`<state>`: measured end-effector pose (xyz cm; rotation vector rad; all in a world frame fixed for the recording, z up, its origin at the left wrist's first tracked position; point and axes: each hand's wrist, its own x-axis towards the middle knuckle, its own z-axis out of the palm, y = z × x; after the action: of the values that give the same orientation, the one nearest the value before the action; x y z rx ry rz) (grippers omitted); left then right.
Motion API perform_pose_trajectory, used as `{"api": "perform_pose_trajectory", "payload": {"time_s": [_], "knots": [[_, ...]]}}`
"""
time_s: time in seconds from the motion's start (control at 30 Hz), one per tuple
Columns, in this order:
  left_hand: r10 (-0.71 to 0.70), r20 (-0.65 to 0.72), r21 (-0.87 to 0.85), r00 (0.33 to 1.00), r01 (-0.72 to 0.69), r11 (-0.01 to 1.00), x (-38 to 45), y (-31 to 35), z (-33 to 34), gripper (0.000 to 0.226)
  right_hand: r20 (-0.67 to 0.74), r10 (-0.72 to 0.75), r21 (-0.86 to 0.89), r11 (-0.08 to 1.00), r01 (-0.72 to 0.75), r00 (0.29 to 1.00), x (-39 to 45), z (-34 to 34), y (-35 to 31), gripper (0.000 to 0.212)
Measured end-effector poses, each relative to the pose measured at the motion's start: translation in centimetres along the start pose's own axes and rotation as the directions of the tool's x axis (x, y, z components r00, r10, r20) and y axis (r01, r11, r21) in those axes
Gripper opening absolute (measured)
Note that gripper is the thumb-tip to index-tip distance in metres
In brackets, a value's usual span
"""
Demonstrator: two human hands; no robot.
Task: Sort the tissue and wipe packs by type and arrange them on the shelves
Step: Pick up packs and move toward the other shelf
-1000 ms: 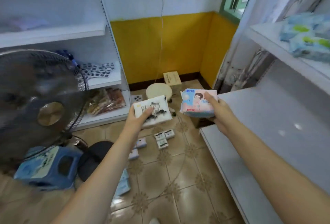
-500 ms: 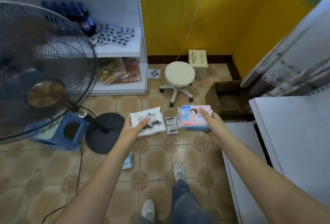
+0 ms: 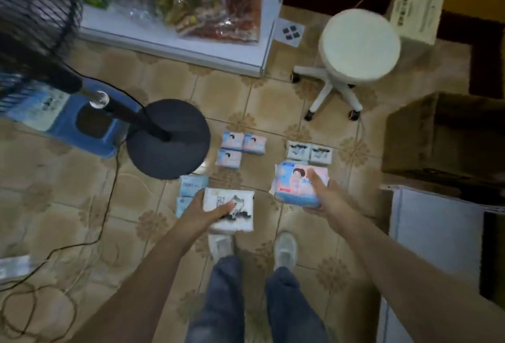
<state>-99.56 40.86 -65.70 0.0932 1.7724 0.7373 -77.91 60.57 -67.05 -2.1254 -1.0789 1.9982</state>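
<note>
Head view: I stood over the tiled floor point(image 3: 68, 206), looking down at both hands.
Left hand point(image 3: 200, 213): gripped the white pack point(image 3: 237, 206), thumb across its top.
Right hand point(image 3: 325, 198): gripped the pink-and-blue pack point(image 3: 292, 181) from its right edge.
Floor packs: three small pink packs point(image 3: 241, 147) just beside the fan base point(image 3: 168, 137); two grey packs point(image 3: 308, 150) beyond my right pack; blue packs point(image 3: 191, 184) by my left hand.
Open room: bare tiles lay to my left; the stool point(image 3: 358, 45), cardboard box point(image 3: 448, 135) and white shelf edge point(image 3: 426, 222) closed in the right.
</note>
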Motion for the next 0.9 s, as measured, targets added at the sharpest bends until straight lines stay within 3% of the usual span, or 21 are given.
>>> {"api": "perform_pose_trajectory", "payload": {"time_s": [0.1,0.23,0.27,0.4,0.47,0.67,0.8,0.9], "knots": [[-0.002,0.053,0.158,0.999,-0.007,0.987,11.0,-4.9,-0.9,0.048,-0.037,0.036,-0.045,0.998,-0.038,0.999,11.5,4.7,4.9,0.061],[0.009,0.108,0.42,0.994,-0.054,0.906,25.5,-11.4,-2.2,0.103,-0.034,0.061,-0.061,0.996,-0.063,0.998,24.3,10.7,10.9,0.058],[0.013,0.142,0.473,0.99,-0.079,0.878,28.5,-12.7,-2.4,0.108,-0.046,0.065,-0.051,0.996,-0.067,0.997,27.1,12.0,12.0,0.061],[0.106,0.225,0.666,0.969,-0.232,0.709,38.4,-15.2,-2.9,0.112,-0.046,0.076,0.056,0.996,-0.073,0.996,36.5,16.7,15.3,0.092],[0.147,0.231,0.693,0.962,-0.269,0.669,42.8,-16.1,-2.9,0.115,-0.062,0.033,0.071,0.997,-0.029,0.998,40.8,18.9,16.3,0.092],[0.233,0.263,0.652,0.936,-0.35,0.673,49.2,-17.3,-2.4,0.119,-0.138,-0.083,0.042,0.995,0.09,0.987,48.0,22.2,17.6,0.081],[0.21,0.282,0.665,0.936,-0.348,0.66,49.5,-17.5,-2.7,0.117,-0.128,-0.046,-0.095,0.995,0.034,0.991,48.1,22.9,18.4,0.069],[0.205,0.229,0.684,0.952,-0.307,0.662,48.6,-17.3,-3.0,0.123,-0.146,0.025,-0.247,0.967,-0.061,0.989,46.6,22.5,16.9,0.081]]}}
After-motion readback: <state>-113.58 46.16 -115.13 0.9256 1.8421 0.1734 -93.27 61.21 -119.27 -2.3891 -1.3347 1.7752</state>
